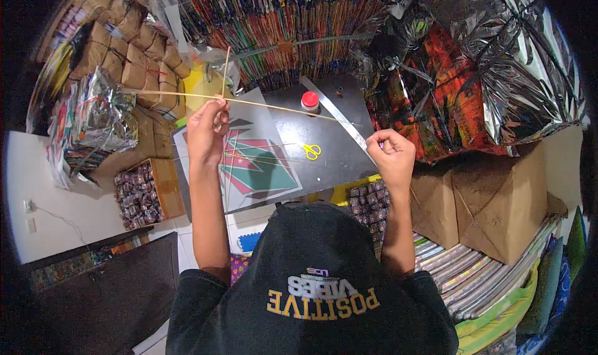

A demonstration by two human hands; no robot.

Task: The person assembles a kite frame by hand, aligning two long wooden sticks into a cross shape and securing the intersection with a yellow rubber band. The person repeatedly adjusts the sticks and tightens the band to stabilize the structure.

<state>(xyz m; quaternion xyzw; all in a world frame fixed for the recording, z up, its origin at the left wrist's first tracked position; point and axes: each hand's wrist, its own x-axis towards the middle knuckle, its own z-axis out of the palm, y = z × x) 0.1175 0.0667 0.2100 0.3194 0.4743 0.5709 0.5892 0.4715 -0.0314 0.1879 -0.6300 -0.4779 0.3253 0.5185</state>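
Note:
My left hand (208, 127) is raised over the table, its fingers pinching two thin bamboo sticks where they cross. The longer bamboo stick (268, 105) runs sideways to both sides of the hand; the shorter stick (225, 71) points away from me. My right hand (392, 154) is held up at the right, thumb and fingers pressed together; anything in them is too fine to make out. Below lies a kite-like sheet (274, 171) in green, red and white, with several thin sticks over it. Yellow scissors (311, 152) rest at its right edge.
On the dark table (333, 168) are a metal ruler (349, 129), a red-capped jar (309, 102) and a small spool (339, 91). Stacked colourful sheets (293, 49) stand behind. Wrapped bundles (140, 68) are at left, a cardboard box (498, 199) at right, and a wooden crate (167, 190) at lower left.

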